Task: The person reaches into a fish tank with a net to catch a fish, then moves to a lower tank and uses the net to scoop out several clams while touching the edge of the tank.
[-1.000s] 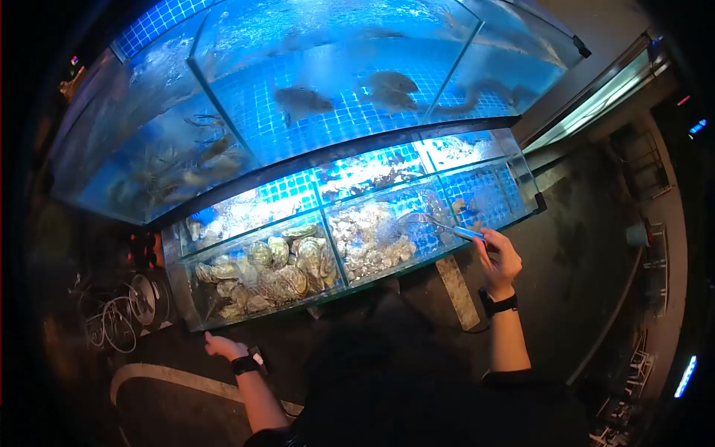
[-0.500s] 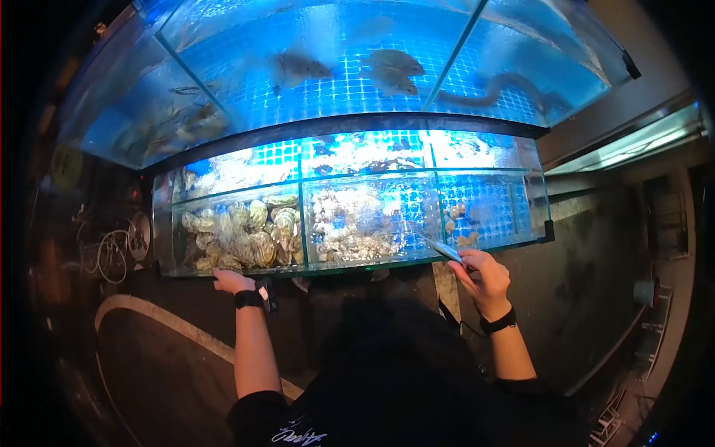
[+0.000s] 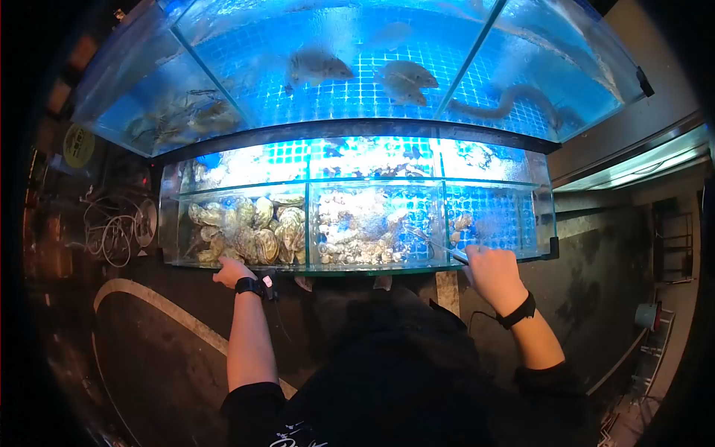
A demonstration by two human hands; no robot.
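My left hand point(image 3: 234, 273) grips the front glass rim of the lower tank point(image 3: 350, 269), in front of a heap of oysters point(image 3: 257, 231). My right hand point(image 3: 495, 276) is closed around slim metal tongs point(image 3: 456, 255), held over the front rim. The tongs' thin end points left into the middle compartment, by a pile of pale shellfish point(image 3: 357, 231) whose kind I cannot make out. Their tips are blurred by the water. A few small shells point(image 3: 462, 222) lie in the right compartment, near the tongs.
Behind stands a higher blue-lit tank point(image 3: 328, 104) with several fish point(image 3: 320, 65) and a long eel-like fish point(image 3: 506, 100). Glass dividers point(image 3: 307, 223) split the lower tank. A bicycle point(image 3: 115, 235) is at the left; a bluish bucket point(image 3: 647, 316) stands at the right.
The view has shifted slightly. My right hand has turned over the tongs, its back now facing up, and their tips sit in the middle compartment. My left hand stays at the rim.
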